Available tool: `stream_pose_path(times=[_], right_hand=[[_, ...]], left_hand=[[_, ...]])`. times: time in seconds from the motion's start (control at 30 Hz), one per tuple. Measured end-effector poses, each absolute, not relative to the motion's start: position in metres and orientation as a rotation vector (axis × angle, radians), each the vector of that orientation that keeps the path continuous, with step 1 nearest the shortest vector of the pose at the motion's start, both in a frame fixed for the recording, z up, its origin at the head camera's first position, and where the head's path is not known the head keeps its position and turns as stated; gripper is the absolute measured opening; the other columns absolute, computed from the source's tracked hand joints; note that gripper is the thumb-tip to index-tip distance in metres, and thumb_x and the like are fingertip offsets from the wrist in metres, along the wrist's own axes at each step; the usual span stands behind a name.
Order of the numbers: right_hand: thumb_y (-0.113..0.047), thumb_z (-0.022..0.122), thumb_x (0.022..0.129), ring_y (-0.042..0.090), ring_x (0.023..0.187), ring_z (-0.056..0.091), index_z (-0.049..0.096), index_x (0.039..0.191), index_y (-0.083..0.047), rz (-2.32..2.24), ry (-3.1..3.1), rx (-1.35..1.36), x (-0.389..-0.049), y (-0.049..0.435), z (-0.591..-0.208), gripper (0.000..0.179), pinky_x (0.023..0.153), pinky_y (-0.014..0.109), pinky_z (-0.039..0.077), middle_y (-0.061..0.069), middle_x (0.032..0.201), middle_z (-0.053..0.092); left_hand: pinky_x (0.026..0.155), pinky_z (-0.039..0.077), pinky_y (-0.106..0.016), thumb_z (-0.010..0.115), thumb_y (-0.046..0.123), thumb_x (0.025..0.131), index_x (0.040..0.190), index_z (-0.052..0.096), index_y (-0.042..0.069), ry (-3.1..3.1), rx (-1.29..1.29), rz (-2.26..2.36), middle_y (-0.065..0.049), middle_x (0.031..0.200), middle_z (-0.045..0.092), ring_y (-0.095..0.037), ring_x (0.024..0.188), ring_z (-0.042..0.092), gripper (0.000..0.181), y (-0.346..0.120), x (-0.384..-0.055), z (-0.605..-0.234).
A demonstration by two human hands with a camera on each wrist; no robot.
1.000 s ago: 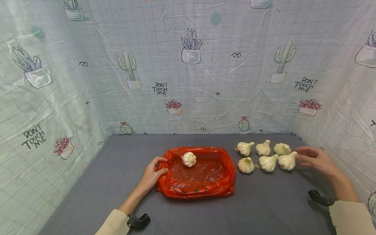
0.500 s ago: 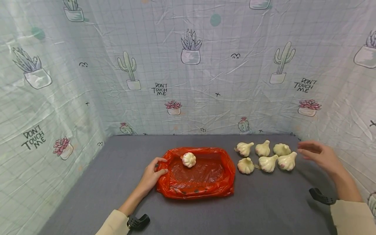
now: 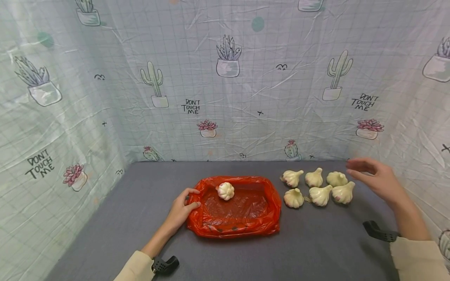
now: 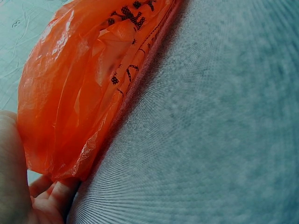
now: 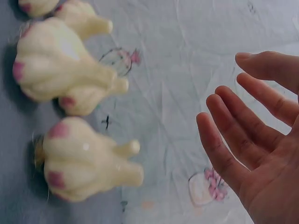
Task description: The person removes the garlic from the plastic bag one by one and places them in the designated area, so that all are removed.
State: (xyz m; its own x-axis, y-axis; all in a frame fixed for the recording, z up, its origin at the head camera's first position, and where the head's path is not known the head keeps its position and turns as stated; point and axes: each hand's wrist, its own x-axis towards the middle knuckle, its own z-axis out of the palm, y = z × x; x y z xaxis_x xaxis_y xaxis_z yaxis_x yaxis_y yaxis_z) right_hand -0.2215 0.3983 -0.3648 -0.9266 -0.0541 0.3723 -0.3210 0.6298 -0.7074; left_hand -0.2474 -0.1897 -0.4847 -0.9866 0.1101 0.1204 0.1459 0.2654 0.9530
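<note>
My left hand (image 3: 180, 207) grips the left end of a red plastic bag (image 3: 242, 232), which lies spread open in a tray-like shape. The left wrist view shows fingers (image 4: 60, 196) at the bag's lower corner and black print on the bag (image 4: 60, 112). Inside the bag, near its back left, sits one garlic bulb (image 3: 225, 191). My right hand (image 3: 381, 181) hovers to the right of the loose garlic, its fingers apart and holding nothing. Closest to it are a back-row garlic bulb (image 3: 336, 178) and a front-row garlic bulb (image 3: 343, 193).
Several more garlic bulbs stand in two rows right of the bag, among them a front-left garlic bulb (image 3: 293, 198) and a back-left garlic bulb (image 3: 292, 178). A patterned cloth (image 3: 246, 128) closes off the back and sides of the grey table (image 3: 316, 242).
My right hand has drawn away from the front-right garlic bulb, then moved back and a little left, towards the back row. The left hand and the bag have stayed put.
</note>
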Motion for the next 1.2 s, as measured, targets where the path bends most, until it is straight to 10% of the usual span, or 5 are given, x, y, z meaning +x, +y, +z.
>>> stream_pose_path(times=[0.77, 1.03, 1.2], right_hand=[[-0.017, 0.068, 0.100, -0.012, 0.100, 0.062, 0.063, 0.131, -0.005, 1.134, -2.551, 0.542, -0.223, 0.320, -0.349, 0.034, 0.081, 0.009, 0.050, -0.028, 0.111, 0.065], [-0.019, 0.066, 0.102, -0.011, 0.103, 0.060, 0.064, 0.133, -0.010, 1.158, -2.607, 0.622, -0.229, 0.287, -0.348, 0.033, 0.084, 0.016, 0.055, 0.009, 0.124, 0.070], [-0.026, 0.067, 0.101, -0.001, 0.106, 0.065, 0.065, 0.133, -0.013, 1.150, -2.667, 0.662, -0.241, 0.262, -0.345, 0.034, 0.088, 0.022, 0.056, 0.009, 0.125, 0.072]], left_hand=[[0.065, 0.061, -0.031, 0.069, 0.009, 0.094, 0.128, 0.061, 0.012, -2.492, -0.233, -1.843, -0.022, 0.113, 0.071, -0.014, 0.080, 0.071, 0.035, -0.190, -0.248, -0.485], [0.066, 0.061, -0.032, 0.068, 0.008, 0.096, 0.128, 0.061, 0.014, -2.503, -0.250, -1.844, -0.023, 0.113, 0.071, -0.017, 0.081, 0.072, 0.034, -0.191, -0.249, -0.485], [0.065, 0.061, -0.033, 0.068, 0.009, 0.096, 0.129, 0.061, 0.014, -2.505, -0.244, -1.864, -0.023, 0.111, 0.071, -0.018, 0.080, 0.072, 0.034, -0.191, -0.249, -0.485]])
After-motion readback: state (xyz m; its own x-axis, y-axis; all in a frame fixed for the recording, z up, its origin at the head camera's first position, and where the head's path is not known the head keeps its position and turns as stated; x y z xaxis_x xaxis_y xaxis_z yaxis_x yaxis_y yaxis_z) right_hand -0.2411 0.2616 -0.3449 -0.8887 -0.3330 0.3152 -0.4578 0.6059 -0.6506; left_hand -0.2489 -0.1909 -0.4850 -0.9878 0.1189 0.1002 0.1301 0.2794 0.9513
